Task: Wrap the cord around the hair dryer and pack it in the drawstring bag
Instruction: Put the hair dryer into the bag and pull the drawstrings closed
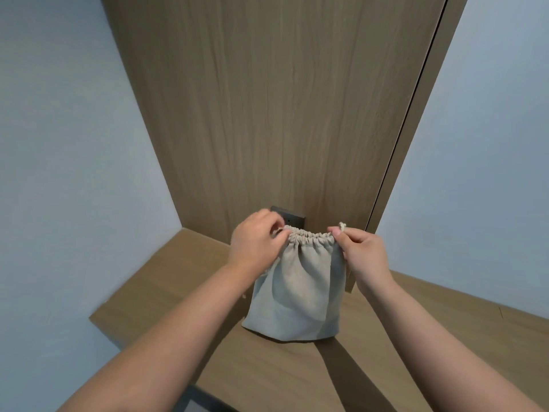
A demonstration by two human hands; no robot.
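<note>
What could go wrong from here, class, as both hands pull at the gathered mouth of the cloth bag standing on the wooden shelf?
1. The left hand and right hand pull opposite ways on the drawstring bag; an uneven tug might tip it over on the shelf.
2. The right hand grips only the knotted cord end, which could slip free.
3. The contents are hidden, so a poorly seated load might bulge and stop the mouth closing fully.
</note>
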